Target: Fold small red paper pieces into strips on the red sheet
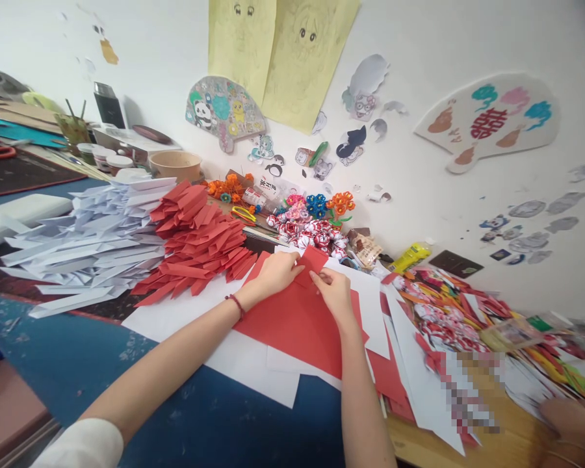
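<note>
Between my two hands a small piece of red paper [314,260] is held up over a larger red sheet [292,325]. My left hand [280,270] pinches its left edge, with a dark red bracelet on the wrist. On the right side, my right hand [334,291] has thumb and fingers closed on the lower right edge. White sheets [283,383] lie under the red one. To the left are a heap of folded red paper pieces [199,234] and a heap of folded white paper pieces [102,234].
Paper flowers [316,234] and a tan bowl [175,164] stand along the wall. Yellow-handled scissors [244,213] lie near them. Coloured paper strips [468,305] crowd the right side, where another person's hand [572,419] shows. A white box [24,218] sits far left.
</note>
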`<state>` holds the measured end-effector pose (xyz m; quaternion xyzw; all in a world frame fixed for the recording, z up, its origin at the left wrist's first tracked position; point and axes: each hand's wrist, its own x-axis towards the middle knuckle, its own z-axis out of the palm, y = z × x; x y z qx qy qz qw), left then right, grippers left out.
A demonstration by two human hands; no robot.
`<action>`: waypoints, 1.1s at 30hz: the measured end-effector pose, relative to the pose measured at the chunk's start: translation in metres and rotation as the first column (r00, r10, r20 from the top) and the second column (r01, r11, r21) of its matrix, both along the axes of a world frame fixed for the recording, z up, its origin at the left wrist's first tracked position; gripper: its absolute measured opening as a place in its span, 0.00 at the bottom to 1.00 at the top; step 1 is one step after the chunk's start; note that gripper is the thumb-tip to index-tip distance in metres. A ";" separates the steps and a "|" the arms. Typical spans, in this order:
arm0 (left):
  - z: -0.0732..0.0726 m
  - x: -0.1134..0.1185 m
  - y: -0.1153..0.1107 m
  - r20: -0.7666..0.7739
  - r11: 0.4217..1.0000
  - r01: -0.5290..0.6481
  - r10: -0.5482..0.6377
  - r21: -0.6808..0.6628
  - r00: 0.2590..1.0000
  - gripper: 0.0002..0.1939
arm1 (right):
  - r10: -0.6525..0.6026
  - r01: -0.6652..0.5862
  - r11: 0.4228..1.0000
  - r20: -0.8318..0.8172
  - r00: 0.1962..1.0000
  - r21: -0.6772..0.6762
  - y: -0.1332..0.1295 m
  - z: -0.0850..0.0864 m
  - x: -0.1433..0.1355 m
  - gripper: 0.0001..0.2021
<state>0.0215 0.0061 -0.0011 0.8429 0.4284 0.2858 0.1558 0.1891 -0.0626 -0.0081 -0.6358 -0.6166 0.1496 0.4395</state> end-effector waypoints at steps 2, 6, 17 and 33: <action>0.001 -0.001 0.000 0.026 1.000 0.001 -0.001 0.004 1.000 0.12 | -0.002 0.002 1.000 -0.004 1.000 0.014 -0.001 0.001 -0.001 0.20; 0.002 -0.001 0.002 0.094 0.999 0.008 -0.004 -0.036 0.996 0.11 | -0.007 0.007 1.000 -0.032 0.999 0.013 -0.002 0.002 -0.001 0.20; -0.001 0.004 0.014 0.417 0.964 0.104 0.007 -0.245 0.909 0.16 | 0.131 -0.131 0.991 -0.310 0.941 0.021 -0.002 0.007 -0.008 0.22; -0.009 0.007 0.021 0.405 0.960 0.152 -0.044 -0.237 0.913 0.14 | 0.080 -0.071 0.997 -0.436 0.896 0.037 -0.001 0.005 -0.003 0.21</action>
